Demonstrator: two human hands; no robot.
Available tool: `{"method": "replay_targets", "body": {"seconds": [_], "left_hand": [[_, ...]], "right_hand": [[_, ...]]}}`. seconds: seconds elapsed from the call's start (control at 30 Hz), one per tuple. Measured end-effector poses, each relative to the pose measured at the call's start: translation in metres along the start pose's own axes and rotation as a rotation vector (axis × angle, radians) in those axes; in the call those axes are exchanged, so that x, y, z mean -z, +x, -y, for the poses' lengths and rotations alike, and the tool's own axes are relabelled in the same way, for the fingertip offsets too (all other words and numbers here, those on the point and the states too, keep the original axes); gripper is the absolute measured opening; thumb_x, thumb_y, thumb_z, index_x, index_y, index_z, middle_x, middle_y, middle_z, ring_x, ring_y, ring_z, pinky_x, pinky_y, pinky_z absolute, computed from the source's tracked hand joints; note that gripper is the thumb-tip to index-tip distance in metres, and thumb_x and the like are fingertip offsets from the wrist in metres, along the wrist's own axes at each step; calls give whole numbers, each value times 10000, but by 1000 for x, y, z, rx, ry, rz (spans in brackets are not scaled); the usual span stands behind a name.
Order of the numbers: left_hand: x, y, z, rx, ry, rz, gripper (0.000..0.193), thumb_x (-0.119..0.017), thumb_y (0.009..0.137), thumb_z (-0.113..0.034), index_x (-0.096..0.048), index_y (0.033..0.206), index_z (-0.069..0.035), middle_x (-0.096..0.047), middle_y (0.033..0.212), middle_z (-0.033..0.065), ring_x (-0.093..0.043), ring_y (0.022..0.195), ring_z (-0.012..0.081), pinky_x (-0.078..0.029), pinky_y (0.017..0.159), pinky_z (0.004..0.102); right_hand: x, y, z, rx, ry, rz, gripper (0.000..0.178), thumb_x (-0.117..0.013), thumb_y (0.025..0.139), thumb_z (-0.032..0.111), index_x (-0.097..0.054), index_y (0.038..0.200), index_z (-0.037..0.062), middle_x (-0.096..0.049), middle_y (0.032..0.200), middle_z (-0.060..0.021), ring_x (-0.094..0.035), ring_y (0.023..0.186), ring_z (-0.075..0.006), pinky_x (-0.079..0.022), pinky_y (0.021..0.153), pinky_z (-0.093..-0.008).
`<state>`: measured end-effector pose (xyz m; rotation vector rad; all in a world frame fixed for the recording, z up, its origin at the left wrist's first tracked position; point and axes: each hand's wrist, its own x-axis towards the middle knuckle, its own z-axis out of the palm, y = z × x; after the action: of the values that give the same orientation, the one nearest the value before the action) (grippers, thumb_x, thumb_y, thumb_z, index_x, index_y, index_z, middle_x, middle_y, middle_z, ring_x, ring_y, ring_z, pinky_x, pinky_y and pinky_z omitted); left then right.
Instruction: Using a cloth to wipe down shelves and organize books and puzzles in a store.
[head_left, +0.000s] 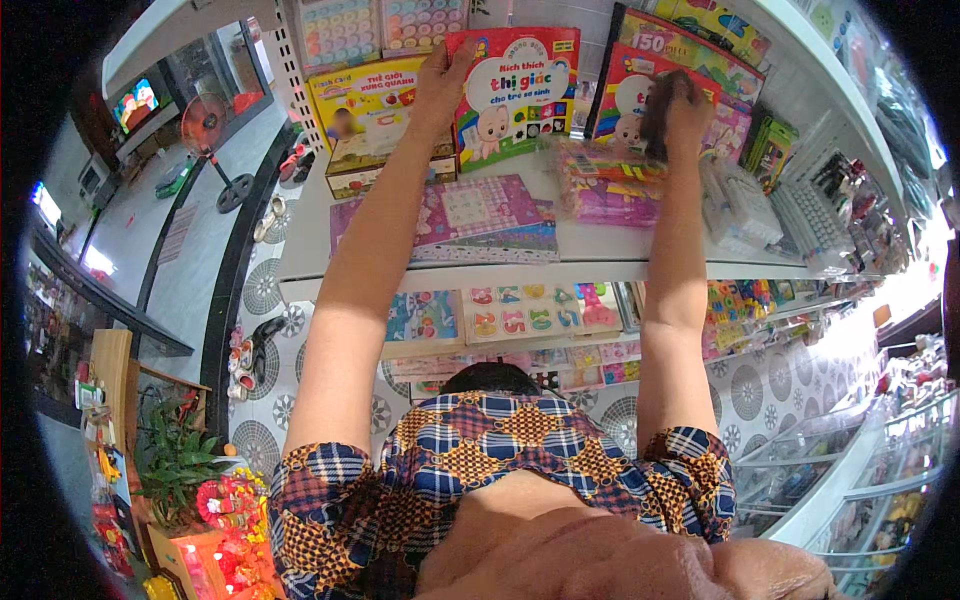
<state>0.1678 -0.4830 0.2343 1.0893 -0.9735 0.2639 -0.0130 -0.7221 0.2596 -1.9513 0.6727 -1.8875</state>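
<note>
My left hand (445,85) grips the upper left edge of a red children's book (515,70), which stands upright on the white shelf (590,238). My right hand (688,112) is closed on a dark, soft-looking bundle, perhaps a cloth (658,118). The bundle is in front of a second red book (612,100) and partly covers its cover. Left of the held book stands a yellow flash card box (375,115), partly behind my left forearm. Between my arms lie flat pink and purple booklets (475,208) and plastic-wrapped packs (608,200).
Clear-wrapped white items (740,205) and a keyboard-like white piece (815,220) sit at the shelf's right. A lower shelf holds number puzzle boards (535,310). A standing fan (212,140) is on the floor at far left. A green plant (178,465) stands lower left.
</note>
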Motion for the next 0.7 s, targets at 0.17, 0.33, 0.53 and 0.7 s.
{"method": "replay_targets", "body": {"seconds": [0.17,0.33,0.53,0.7], "left_hand": [[-14,0,14,128,-160,32,394,-514,843,-354,-533,1034,-10,-598,869,56,-518,788,107,-417,692,265],[-9,2,34,-39,135,21,351,-495,855,-325,-530,1018,-16,-600,845,117,-535,771,157,-414,696,294],[-8,-5,25,-50,177,-97,332,-493,854,-307,-547,968,-1,-602,839,127,-535,756,159,-413,696,296],[-10,4,15,-105,93,-163,329,-502,851,-306,-555,933,8,-604,829,94,-520,741,145,-410,684,286]], "right_hand": [[-69,31,28,34,415,149,431,-475,813,345,-551,1033,-18,-572,951,-202,-528,858,-314,-390,733,-423],[-126,-12,78,117,268,41,481,-366,868,336,-413,1180,-27,-450,1166,-224,-397,1099,-361,-313,899,-438],[-153,-109,97,-241,138,227,610,-370,861,309,-127,1312,-22,-66,1351,-283,-18,1243,-465,-86,979,-573],[-140,-123,119,230,226,164,582,-381,858,260,-155,1297,-48,-112,1330,-309,-81,1236,-462,-96,990,-544]]}}
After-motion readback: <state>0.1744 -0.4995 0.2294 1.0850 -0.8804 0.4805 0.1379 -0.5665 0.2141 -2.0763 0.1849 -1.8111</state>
